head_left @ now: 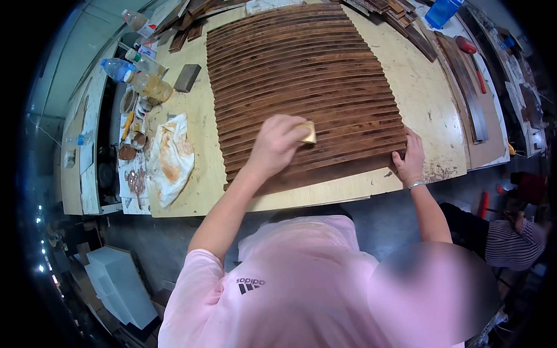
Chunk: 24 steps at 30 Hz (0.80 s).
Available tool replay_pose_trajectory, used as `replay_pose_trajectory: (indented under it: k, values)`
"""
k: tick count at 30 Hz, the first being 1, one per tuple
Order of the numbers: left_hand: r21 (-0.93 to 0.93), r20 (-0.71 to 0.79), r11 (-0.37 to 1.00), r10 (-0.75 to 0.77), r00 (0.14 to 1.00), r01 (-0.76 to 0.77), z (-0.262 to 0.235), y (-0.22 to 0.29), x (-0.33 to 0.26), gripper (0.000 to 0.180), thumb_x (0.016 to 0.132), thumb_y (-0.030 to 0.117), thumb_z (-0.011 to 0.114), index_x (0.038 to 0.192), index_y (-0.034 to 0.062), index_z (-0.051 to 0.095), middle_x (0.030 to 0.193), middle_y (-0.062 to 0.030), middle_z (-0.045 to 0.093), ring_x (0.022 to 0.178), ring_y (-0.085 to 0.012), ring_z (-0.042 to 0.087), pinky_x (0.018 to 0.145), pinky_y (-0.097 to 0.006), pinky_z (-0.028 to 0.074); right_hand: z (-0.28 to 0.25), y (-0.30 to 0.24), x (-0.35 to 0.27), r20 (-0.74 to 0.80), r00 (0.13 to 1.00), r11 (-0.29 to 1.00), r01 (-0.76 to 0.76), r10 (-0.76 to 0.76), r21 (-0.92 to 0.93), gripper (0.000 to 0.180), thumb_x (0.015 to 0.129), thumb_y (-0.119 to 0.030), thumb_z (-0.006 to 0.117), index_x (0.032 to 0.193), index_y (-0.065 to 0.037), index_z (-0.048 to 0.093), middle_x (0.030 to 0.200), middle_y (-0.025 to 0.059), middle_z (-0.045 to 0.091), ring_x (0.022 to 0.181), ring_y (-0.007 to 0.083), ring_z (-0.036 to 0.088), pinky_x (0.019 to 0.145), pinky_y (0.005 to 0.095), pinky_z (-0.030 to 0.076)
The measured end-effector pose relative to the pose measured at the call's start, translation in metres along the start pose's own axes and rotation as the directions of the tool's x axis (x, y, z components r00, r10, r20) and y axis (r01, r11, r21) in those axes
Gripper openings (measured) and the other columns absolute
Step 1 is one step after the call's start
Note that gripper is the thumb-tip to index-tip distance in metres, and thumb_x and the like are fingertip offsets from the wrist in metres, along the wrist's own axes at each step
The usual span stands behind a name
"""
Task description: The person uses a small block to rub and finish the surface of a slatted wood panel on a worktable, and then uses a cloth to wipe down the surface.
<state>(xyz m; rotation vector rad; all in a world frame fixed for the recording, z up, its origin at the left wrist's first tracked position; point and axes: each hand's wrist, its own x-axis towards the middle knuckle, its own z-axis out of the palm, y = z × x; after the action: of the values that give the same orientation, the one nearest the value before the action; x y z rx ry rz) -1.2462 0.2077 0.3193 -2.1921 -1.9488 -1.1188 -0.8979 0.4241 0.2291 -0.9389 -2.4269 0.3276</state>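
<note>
A large dark brown wooden panel [301, 75] with many parallel ridges lies on the pale worktable. My left hand [275, 144] is closed around a small yellow pad that looks like folded sandpaper [309, 133], pressed on the ridges near the panel's front middle. Its underside is hidden against the wood. At the panel's near right corner, my right hand [411, 156] grips the edge, thumb on the front side and fingers along the right side.
To the left lie a stained white cloth [172, 159], a grey-brown block [187, 78] and several plastic bottles [152, 87]. Wood strips [400, 23] are piled at the back. A red-handled tool [478, 72] and a long metal strip [477, 124] lie right. A person in striped clothing [510, 243] is at the far right.
</note>
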Motion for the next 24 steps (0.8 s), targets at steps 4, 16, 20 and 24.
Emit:
replay_pose_trajectory:
  k: [4,16,20,24]
  values:
    - [0.056,0.079,0.991,-0.124,0.989,0.12,-0.013,-0.015,-0.028,0.034,0.074,0.0,0.077,0.106,0.0095,0.07,0.121,-0.0062,0.07,0.113,-0.0291,0.063,0.098,-0.042,0.048,-0.001,0.004,-0.001,-0.005,1.0,1.0,-0.005,0.005,-0.003,0.084,0.087,-0.071,0.054,0.127,0.002,0.057,0.141,0.0203,0.055,0.127,0.0409,0.051,0.108,0.0488,0.042]
    - [0.0,0.023,0.999,-0.052,0.998,0.052,0.037,0.006,0.025,0.035,0.07,-0.008,0.073,0.101,0.0064,0.071,0.113,-0.0091,0.071,0.105,-0.0319,0.064,0.09,-0.041,0.054,-0.001,0.003,-0.002,-0.007,1.0,1.0,-0.012,0.012,-0.014,0.08,0.082,-0.068,0.061,0.121,0.002,0.058,0.141,0.0205,0.055,0.125,0.0416,0.05,0.107,0.0499,0.042]
    - [-0.088,-0.039,0.991,0.1,0.994,-0.103,0.125,0.037,0.096,0.028,0.073,-0.002,0.072,0.098,0.008,0.071,0.112,-0.0068,0.07,0.101,-0.0309,0.063,0.088,-0.041,0.054,-0.003,0.006,-0.003,-0.005,1.0,1.0,-0.023,0.023,-0.02,0.079,0.078,-0.066,0.067,0.118,0.002,0.058,0.141,0.0201,0.055,0.126,0.0412,0.05,0.108,0.0512,0.041]
    - [-0.148,-0.021,0.977,0.151,0.988,-0.152,0.18,0.055,0.144,0.023,0.074,0.0,0.068,0.095,0.0072,0.07,0.11,-0.0066,0.069,0.105,-0.0293,0.06,0.091,-0.041,0.05,-0.001,0.002,-0.001,0.029,0.999,0.999,-0.019,0.02,-0.032,0.077,0.077,-0.064,0.068,0.116,0.002,0.059,0.142,0.0201,0.054,0.126,0.0413,0.049,0.109,0.0527,0.039]
